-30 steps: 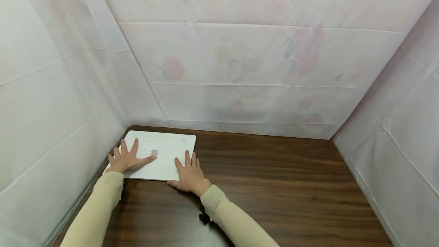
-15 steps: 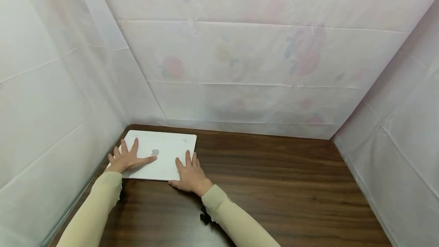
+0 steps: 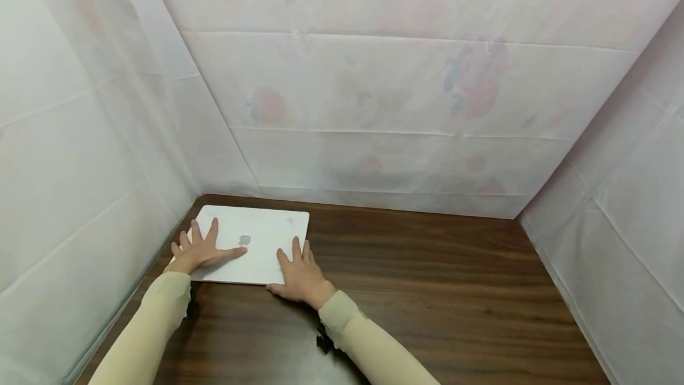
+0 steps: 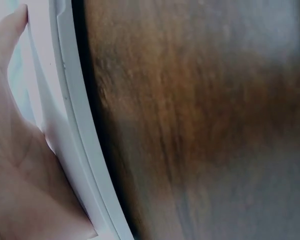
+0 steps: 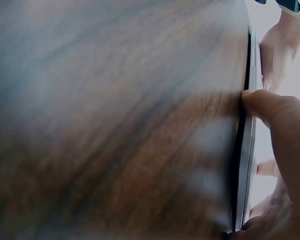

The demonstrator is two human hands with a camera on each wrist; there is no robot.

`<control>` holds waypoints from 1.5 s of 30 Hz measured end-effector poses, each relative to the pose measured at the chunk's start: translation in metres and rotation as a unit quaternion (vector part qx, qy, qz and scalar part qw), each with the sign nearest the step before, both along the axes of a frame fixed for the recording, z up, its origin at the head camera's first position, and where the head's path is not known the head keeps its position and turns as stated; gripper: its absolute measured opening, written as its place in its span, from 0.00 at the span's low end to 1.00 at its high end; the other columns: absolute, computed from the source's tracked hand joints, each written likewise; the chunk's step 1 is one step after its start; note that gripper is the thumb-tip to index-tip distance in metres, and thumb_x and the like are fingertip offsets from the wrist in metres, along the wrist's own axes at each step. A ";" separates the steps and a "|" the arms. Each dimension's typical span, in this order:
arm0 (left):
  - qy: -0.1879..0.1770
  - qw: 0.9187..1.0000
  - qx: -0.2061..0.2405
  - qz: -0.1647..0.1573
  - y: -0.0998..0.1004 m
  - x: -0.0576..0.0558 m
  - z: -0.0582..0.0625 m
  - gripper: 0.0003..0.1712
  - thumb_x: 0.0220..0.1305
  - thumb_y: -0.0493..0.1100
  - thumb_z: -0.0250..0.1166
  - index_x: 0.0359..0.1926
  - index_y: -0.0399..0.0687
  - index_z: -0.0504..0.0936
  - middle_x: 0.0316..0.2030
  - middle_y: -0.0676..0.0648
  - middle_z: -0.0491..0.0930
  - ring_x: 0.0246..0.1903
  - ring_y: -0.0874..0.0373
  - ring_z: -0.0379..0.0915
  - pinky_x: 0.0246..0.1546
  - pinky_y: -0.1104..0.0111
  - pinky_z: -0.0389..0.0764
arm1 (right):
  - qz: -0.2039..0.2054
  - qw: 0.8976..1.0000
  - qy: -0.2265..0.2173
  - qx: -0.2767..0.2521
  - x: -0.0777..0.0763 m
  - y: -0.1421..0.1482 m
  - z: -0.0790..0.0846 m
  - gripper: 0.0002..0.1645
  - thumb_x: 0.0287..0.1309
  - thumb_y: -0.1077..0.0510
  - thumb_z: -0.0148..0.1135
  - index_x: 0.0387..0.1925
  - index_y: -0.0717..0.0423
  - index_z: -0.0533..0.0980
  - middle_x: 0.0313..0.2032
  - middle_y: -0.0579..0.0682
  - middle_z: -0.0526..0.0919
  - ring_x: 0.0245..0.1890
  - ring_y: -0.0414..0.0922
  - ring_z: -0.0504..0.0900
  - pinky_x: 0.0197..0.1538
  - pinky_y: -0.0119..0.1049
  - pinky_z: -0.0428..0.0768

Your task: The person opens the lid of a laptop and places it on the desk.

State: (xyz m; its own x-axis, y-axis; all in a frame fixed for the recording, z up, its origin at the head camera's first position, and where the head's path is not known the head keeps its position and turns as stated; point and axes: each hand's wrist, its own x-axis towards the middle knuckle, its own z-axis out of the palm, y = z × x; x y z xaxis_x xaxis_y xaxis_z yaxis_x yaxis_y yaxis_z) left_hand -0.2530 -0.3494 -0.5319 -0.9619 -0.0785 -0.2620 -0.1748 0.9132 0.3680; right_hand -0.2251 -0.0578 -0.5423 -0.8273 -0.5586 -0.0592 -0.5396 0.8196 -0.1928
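A closed laptop [image 3: 267,227], silvery white with an apple logo on its lid, lies flat at the far left of the table. Spread across the lid's left part is my left hand [image 3: 200,251], fingers straight and thumb pointing right near the logo. My right hand [image 3: 301,275] touches the laptop's front right corner, its straight fingers over the lid and right side. In the right wrist view, the right thumb [image 5: 262,105] presses against the laptop's front edge [image 5: 246,165]. The left wrist view has the left palm [image 4: 25,175] over the laptop's near edge [image 4: 75,110].
The dark wood table [image 3: 427,290] extends to the right and toward me. A pale printed cloth [image 3: 374,106] hangs behind it, with white cloth walls on the left [image 3: 80,165] and right [image 3: 630,183]. The laptop sits close to the table's back left corner.
The laptop has slid slightly to the right and a little toward me, both hands moving along with it. Their hold on it looks the same.
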 end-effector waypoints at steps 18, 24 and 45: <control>0.007 1.000 -0.001 0.002 0.014 0.005 -0.002 0.80 0.51 0.86 0.59 0.82 0.40 0.31 0.72 0.15 0.17 0.68 0.07 0.19 0.59 0.18 0.29 | -0.013 1.000 -0.017 0.009 0.005 0.013 0.000 0.50 0.67 0.24 0.52 0.81 0.40 0.54 0.82 0.61 0.45 0.80 0.66 0.49 0.77 0.51 0.64; 0.007 1.000 0.010 0.005 0.012 0.001 -0.012 0.82 0.47 0.89 0.58 0.82 0.43 0.28 0.71 0.17 0.14 0.67 0.07 0.15 0.58 0.18 0.25 | -0.014 1.000 -0.021 0.010 0.007 0.017 0.002 0.51 0.67 0.24 0.54 0.81 0.40 0.54 0.82 0.60 0.45 0.80 0.66 0.48 0.77 0.52 0.63; 0.045 0.999 0.000 -0.007 0.018 0.007 -0.006 0.71 0.60 0.84 0.52 0.83 0.42 0.36 0.74 0.16 0.23 0.71 0.11 0.20 0.58 0.16 0.29 | 0.021 0.998 0.037 0.051 0.001 0.022 0.006 0.52 0.63 0.22 0.55 0.80 0.40 0.56 0.79 0.64 0.53 0.79 0.64 0.54 0.76 0.53 0.65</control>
